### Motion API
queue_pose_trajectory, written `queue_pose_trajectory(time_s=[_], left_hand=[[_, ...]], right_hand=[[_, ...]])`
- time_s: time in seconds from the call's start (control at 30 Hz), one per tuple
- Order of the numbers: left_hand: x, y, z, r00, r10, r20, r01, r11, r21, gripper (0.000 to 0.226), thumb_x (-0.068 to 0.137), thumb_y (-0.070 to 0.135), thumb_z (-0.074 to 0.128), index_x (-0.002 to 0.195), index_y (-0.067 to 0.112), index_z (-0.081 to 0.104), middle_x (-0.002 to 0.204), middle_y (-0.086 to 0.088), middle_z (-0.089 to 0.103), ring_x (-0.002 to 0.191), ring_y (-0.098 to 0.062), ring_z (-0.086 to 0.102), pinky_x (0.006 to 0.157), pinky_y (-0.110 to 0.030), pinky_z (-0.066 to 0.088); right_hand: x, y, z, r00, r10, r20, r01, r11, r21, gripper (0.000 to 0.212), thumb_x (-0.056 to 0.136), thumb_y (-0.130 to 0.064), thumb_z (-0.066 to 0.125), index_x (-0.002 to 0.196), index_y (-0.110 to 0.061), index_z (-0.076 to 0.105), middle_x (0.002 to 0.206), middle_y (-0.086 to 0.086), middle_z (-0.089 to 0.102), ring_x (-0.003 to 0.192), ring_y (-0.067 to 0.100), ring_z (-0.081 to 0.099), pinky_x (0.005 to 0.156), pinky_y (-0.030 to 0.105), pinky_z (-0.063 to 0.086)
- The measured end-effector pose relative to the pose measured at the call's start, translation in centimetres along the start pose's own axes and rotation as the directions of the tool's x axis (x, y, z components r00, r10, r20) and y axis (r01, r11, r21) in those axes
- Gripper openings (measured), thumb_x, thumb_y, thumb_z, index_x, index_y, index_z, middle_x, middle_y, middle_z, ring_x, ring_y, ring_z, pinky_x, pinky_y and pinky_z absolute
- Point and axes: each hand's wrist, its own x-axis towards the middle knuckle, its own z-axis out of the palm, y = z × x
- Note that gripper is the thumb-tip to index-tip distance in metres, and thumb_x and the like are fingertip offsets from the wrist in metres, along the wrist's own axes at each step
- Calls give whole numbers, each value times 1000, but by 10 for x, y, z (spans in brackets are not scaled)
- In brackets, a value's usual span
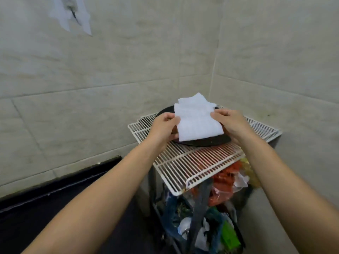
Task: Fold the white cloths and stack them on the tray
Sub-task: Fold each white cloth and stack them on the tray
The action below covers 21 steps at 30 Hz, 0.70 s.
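A: The fingers (173, 119) of our left hand (165, 128) are pinching the left edge of the folded white cloth (197, 122), and our right hand (228, 123) is pinching the right edge, so we are gripping it from both sides.

B: So the cloth is lying between our two hands, neither one nearer?

A: About level. Its long axis is running away from us, near edge low by our wrists, far edge rising toward the wall corner.

B: And beneath it?

A: We are holding it just over the dark round tray (201, 142), which is sitting on the white wire rack (192, 165). More white cloth (194, 99) is showing behind the top edge; we cannot tell whether it is a separate piece.

B: Then we are judging the next move as straight down onto the tray, keeping that axis square.
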Motion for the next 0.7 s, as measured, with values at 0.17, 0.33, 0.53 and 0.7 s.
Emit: queue_pose_trajectory(time_s=[0.17, 0.33, 0.53, 0.7], left_hand=[[92, 22, 50, 987, 8, -161, -13, 1000, -26, 22, 94, 7, 51, 75, 16, 44, 72, -2, 52, 57, -12, 51, 40, -16, 46], [142, 17, 57, 952, -41, -303, 52, 998, 27, 22, 92, 5, 56, 75, 14, 43, 72, -6, 54, 60, -15, 51, 41, -17, 49], [148, -9, 54, 925, -45, -378, 133, 969, 209, 27, 88, 7, 62, 72, 14, 42, 61, -7, 52, 38, -8, 50, 35, -15, 41], [145, -17, 58, 917, 34, -398, 129, 918, 375, 24, 87, 14, 66, 74, 13, 45, 59, -4, 52, 47, -12, 44, 33, -15, 30]], right_hand=[[126, -11, -21, 993, -53, 110, 58, 997, -47, 5, 90, -14, 62, 90, -13, 66, 89, 4, 67, 81, 18, 60, 72, 29, 48], [199, 5, -19, 962, -24, 273, 60, 990, -125, 21, 88, -15, 63, 105, -2, 68, 86, 7, 65, 72, 17, 57, 62, 27, 42], [214, 39, -13, 933, -11, 361, 80, 981, -177, 19, 88, -11, 62, 105, -5, 68, 80, -4, 63, 75, 11, 57, 63, 20, 42], [213, 43, -19, 934, -37, 356, 115, 973, -201, 13, 87, -13, 63, 101, -14, 65, 75, -7, 59, 66, 4, 54, 61, 18, 43]])
